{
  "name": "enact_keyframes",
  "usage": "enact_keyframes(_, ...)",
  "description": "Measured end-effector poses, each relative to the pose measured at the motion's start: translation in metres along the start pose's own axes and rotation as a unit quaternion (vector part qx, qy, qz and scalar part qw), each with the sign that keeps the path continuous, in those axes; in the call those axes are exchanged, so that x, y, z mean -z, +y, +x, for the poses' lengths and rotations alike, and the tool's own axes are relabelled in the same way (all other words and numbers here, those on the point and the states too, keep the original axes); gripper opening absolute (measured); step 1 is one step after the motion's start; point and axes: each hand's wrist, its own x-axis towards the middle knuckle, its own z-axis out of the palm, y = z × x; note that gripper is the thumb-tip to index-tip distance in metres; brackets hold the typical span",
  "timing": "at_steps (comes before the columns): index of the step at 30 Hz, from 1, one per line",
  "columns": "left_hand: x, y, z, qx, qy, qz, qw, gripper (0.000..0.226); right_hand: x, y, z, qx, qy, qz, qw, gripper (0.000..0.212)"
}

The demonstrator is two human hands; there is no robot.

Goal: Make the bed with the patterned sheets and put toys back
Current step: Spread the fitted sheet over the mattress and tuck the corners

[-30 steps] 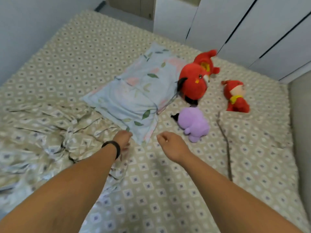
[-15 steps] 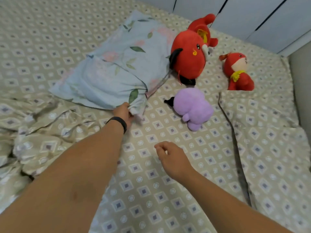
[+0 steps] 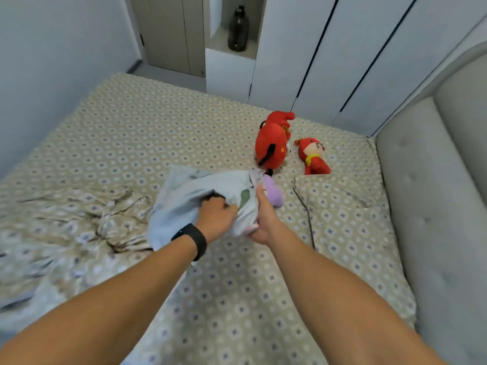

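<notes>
A pale blue floral pillow [image 3: 184, 201] is lifted off the beige diamond-patterned bed sheet [image 3: 163, 133]. My left hand [image 3: 216, 217], with a black band on its wrist, grips the pillow's near end from the left. My right hand [image 3: 264, 219] grips the same end from the right. A purple plush toy [image 3: 274, 192] lies just behind the pillow, partly hidden by it. A big red plush toy [image 3: 272, 142] and a small red doll [image 3: 313, 156] lie further back on the sheet.
A crumpled patterned cover [image 3: 66, 222] is bunched at the left. A grey padded headboard [image 3: 434, 196] runs along the right side. White wardrobe doors [image 3: 342, 54] stand beyond the bed, with a dark bottle [image 3: 238, 29] in a niche. A wall [image 3: 52, 54] borders the left.
My left hand has pulled the pillow up off the bed and my right hand has come forward and taken hold of it too. The view has lifted and drawn back.
</notes>
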Motion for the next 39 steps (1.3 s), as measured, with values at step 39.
enact_keyframes(39, -0.206, 0.080, -0.213, -0.108, -0.242, 0.217, 0.940, 0.026, 0.229, -0.077, -0.273, 0.208, 0.305, -0.454, 0.811, 0.054)
